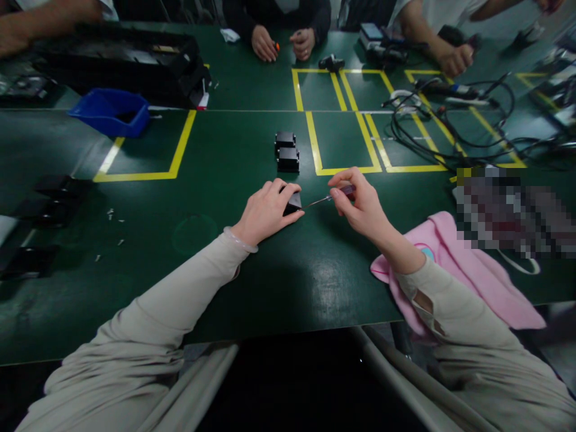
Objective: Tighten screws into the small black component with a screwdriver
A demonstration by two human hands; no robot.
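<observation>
My left hand (266, 211) rests on the green table (216, 180) and grips a small black block (293, 203), mostly covered by the fingers. My right hand (360, 207) pinches a thin screwdriver (330, 198) with a dark red handle; its metal tip touches the block's right side. Two more small black blocks (287, 152) sit together just beyond my hands, near a yellow taped line.
A pink cloth (454, 264) lies under my right forearm. Several tiny screws (112, 219) are scattered at left, near dark parts (58, 195). A blue bin (110, 112) and a black case (126, 60) sit far left; tangled cables (445, 120) far right. Other people's hands (283, 43) work across the table.
</observation>
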